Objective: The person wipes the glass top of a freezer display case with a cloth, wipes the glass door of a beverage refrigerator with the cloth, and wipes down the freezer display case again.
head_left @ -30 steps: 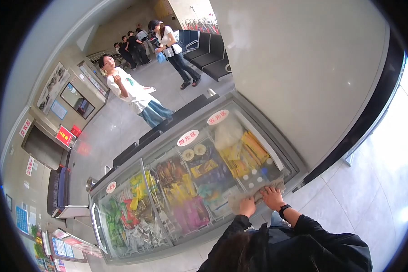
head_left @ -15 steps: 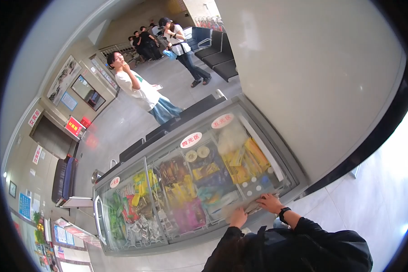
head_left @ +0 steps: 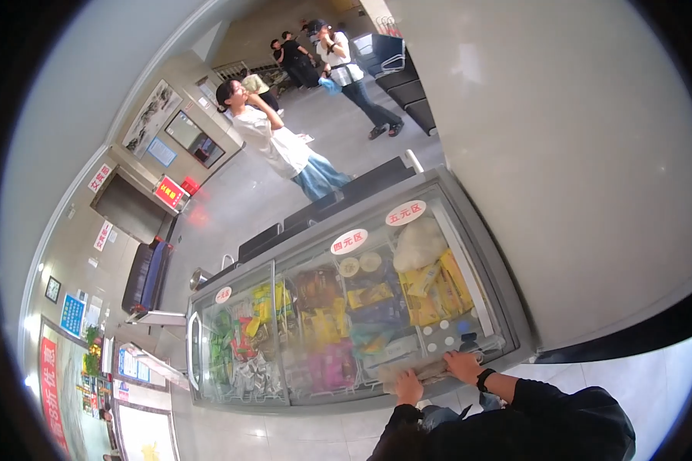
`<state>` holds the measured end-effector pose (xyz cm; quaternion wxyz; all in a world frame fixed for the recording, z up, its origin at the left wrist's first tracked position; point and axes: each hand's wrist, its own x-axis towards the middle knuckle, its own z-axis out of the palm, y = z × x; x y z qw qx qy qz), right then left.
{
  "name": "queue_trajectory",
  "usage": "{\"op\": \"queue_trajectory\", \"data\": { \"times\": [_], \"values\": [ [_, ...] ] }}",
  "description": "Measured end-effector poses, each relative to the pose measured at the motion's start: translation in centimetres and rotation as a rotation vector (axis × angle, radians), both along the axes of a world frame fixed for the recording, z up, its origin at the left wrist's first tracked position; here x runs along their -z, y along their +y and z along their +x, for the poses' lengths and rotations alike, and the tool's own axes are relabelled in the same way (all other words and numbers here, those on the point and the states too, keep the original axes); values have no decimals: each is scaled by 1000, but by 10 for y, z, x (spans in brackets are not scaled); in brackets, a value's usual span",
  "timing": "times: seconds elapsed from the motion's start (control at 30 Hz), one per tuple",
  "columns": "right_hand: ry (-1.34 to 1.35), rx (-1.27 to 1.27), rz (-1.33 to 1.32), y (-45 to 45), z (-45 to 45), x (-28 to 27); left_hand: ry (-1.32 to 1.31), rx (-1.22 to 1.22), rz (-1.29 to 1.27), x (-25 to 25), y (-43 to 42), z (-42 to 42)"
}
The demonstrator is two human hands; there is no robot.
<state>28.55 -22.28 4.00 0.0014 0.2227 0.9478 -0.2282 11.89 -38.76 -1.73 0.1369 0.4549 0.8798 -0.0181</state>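
Note:
A glass-topped chest freezer [head_left: 480, 230] stands in front of me. Along its near right edge lies a flattened beige cloth [head_left: 432, 374], its exact kind hard to make out. My left hand [head_left: 409, 387] grips the cloth's left part, fingers bent over it. At the right end, my right hand [head_left: 463, 367], with a black watch [head_left: 484, 376] on the wrist, holds the cloth with fingers pressed together. Under the glass beside my hands are yellow packages [head_left: 438, 288], pale round lids [head_left: 359, 265] and a pink bag [head_left: 331, 367]. The glass looks partly fogged.
A wide beige pillar [head_left: 569, 154] rises right of the freezer. Behind it stand black seats [head_left: 323, 203] and a person in a white shirt [head_left: 273, 142]. Farther back are another person [head_left: 354, 73] and several others. A dark bench [head_left: 148, 273] stands left.
The view has swung so the room and freezer sit farther right. Both hands stay at the freezer's near edge with the cloth. The nearest person still has a hand raised to the mouth.

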Motion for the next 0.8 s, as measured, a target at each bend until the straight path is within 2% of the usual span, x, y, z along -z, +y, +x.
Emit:
{"op": "queue_trajectory", "data": {
  "times": [0.2, 0.37, 0.5, 0.6, 0.67, 0.73, 0.8],
  "values": [
    [-44, -124, 63, -2, -17, 19, -64, -176, 66, -29, 5, 15],
    [-18, -180, 90, -23, -47, 15, -33, -310, 149, -24, -12, -7],
    [29, -247, 22, -60, -105, 22, 33, -366, 160, -34, -53, -51],
    [-124, -345, 68, -95, -161, 31, 63, -436, 162, -35, -83, -95],
    [-218, -306, 83, -122, -195, 16, 57, -466, 176, -40, -97, -127],
    [-206, -257, -11, -143, -226, 15, 19, -481, 199, -52, -106, -153],
    [-254, -264, 42, -160, -247, 9, -50, -489, 175, -38, -111, -176]
  ]
}}
